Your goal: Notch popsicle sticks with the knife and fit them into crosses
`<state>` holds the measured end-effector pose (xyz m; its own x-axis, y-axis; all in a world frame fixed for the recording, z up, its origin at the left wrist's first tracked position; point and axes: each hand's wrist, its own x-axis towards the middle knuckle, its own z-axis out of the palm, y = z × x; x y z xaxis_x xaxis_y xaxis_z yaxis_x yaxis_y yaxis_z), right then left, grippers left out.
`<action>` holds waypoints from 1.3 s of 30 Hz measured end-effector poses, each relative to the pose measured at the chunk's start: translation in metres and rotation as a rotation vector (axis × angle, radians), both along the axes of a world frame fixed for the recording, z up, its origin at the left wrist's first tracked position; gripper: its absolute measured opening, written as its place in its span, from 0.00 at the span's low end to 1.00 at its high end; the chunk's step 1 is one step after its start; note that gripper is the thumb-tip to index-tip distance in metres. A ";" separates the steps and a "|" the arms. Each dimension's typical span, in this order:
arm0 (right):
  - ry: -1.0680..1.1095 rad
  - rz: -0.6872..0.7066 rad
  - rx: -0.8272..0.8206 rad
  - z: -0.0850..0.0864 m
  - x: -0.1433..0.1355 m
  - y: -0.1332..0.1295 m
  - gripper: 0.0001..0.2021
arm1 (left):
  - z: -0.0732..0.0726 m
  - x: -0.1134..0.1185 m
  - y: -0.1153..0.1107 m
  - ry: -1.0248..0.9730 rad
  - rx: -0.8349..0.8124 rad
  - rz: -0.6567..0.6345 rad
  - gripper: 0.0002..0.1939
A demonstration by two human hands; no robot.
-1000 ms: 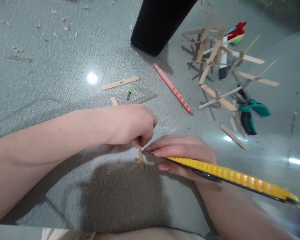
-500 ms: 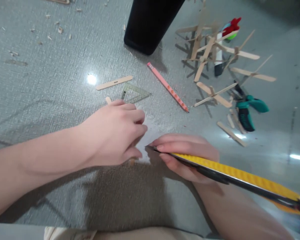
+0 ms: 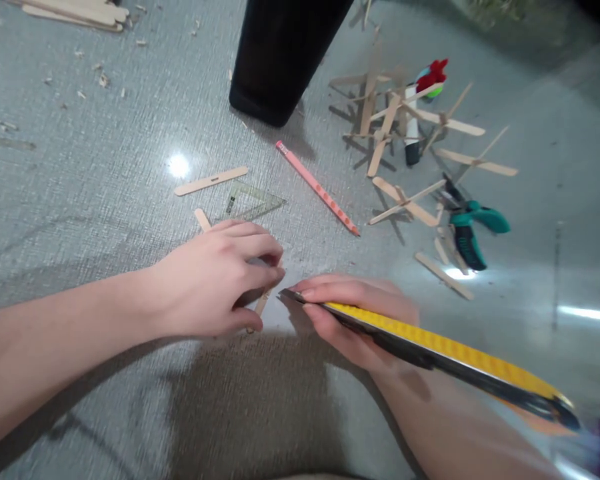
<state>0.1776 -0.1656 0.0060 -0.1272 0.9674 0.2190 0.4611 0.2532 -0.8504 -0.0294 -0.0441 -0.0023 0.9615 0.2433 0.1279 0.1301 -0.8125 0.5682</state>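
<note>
My left hand (image 3: 225, 280) lies low over the grey table, its fingers curled round a small wooden stick (image 3: 263, 304) that shows between thumb and fingers. A white sheet (image 3: 279, 319) lies beneath the fingertips. In my right hand (image 3: 355, 313) is a yellow and black utility knife (image 3: 430, 343), pinched near its front end. The blade tip points left, close to the stick, with a small gap between them. Beyond my left hand lie a clear set square (image 3: 255, 200) and a slotted wooden stick (image 3: 213, 181).
A black container (image 3: 285, 60) stands at the back, with a pink pencil (image 3: 317, 187) before it. Crossed stick pieces (image 3: 404, 200), green-handled pliers (image 3: 467, 233) and a loose stick (image 3: 443, 275) lie to the right. More sticks (image 3: 80, 12) sit at the far left among wood scraps.
The view has shifted, so the table items appear lower and further left. My left hand has turned slightly, and the small stick now shows between its fingers. The knife stays in my right hand.
</note>
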 end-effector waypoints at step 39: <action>-0.060 0.167 0.003 -0.008 -0.001 -0.001 0.13 | 0.000 0.003 -0.002 0.061 0.161 0.016 0.29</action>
<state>0.1768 -0.1669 -0.0025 -0.2986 0.9312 0.2090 0.4623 0.3327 -0.8219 -0.0263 -0.0457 -0.0025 0.9648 0.2399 0.1078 0.1741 -0.8898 0.4218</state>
